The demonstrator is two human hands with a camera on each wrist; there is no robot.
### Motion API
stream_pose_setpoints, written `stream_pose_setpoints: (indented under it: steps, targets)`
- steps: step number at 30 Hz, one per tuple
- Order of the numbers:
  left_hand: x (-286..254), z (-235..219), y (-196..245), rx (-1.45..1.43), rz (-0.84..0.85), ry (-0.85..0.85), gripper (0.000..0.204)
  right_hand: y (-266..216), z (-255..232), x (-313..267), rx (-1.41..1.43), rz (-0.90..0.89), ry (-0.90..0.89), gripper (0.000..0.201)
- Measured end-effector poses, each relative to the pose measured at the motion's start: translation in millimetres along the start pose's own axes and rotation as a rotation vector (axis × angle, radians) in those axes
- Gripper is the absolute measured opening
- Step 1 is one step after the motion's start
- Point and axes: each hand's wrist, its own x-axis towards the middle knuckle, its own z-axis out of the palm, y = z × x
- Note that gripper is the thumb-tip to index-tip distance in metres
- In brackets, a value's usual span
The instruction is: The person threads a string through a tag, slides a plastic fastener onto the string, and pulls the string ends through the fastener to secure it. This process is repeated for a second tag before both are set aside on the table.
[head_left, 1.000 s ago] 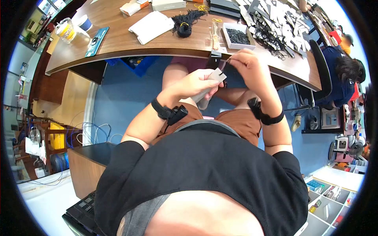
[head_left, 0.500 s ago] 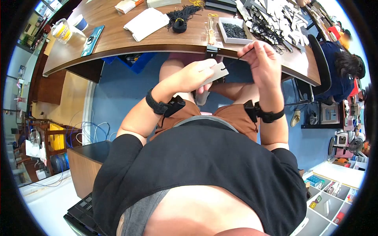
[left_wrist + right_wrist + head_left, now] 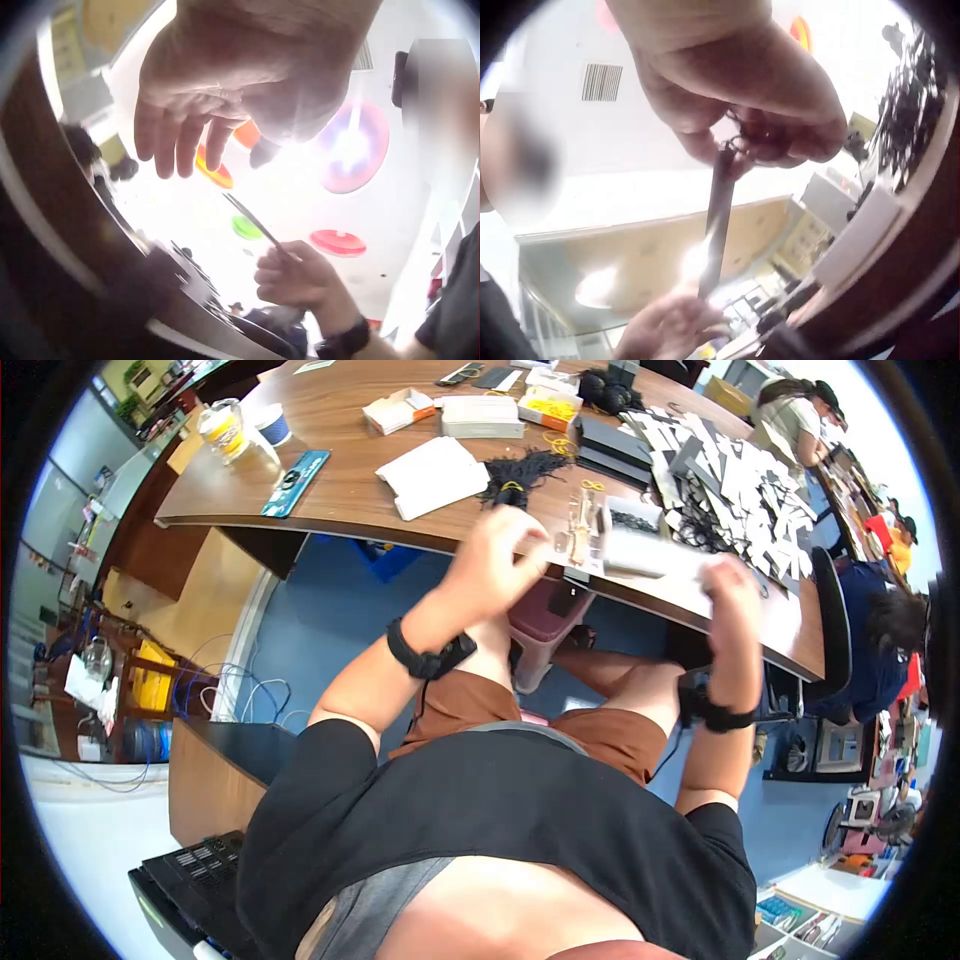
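Note:
My right hand [image 3: 735,600], out over the table's right front edge, grips one end of a flat grey-white strip [image 3: 645,555], blurred in the head view. Seen nearly edge-on in the right wrist view, the strip [image 3: 720,206] hangs from bent fingers, with thin black cord at its held end. My left hand [image 3: 495,562] hovers by the front edge near a bundle of black cords [image 3: 520,472]. The left wrist view shows that hand [image 3: 232,90] with fingers loosely extended, apart from the strip.
A white tray [image 3: 859,232] with small black pieces stands by the front edge. Behind it lies a heap of white and black strips [image 3: 735,485]. White sheets [image 3: 432,475], boxes [image 3: 482,416], a blue-green packet [image 3: 296,482] and cups [image 3: 272,425] occupy the left side.
The left hand has let go of the strip and moved up toward the table edge. The right hand, earlier pulling black cord, has swung right with the strip. The head view has shifted.

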Motion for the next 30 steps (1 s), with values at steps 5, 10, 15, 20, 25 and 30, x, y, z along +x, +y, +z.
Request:
stream_pose_setpoints:
  steps: [5,10,15,20,25,30]
  targets:
    - [15,-46,-66,0.855,-0.108,0.298,0.03,67,-72,107,-0.933,0.015,0.8,0.066]
    - [13,-51,-101,0.961,-0.22,0.135,0.032,58,-5,54,-0.79,-0.471,0.429,0.052]
    - [13,-44,-105,0.958,-0.183,0.272,0.041,42,38,56,-0.847,-0.556,0.076,0.039]
    - [5,-34,-92,0.794,-0.037,0.372,0.053,0,49,123,-0.861,-0.298,-0.376,0.03]
    - [-4,-14,-46,0.54,0.089,0.328,0.035,24,81,198,-1.219,-0.366,-0.54,0.032]
    - [-8,-10,-51,0.403,0.107,0.327,0.024,56,105,218,-1.473,-0.491,-0.563,0.033]
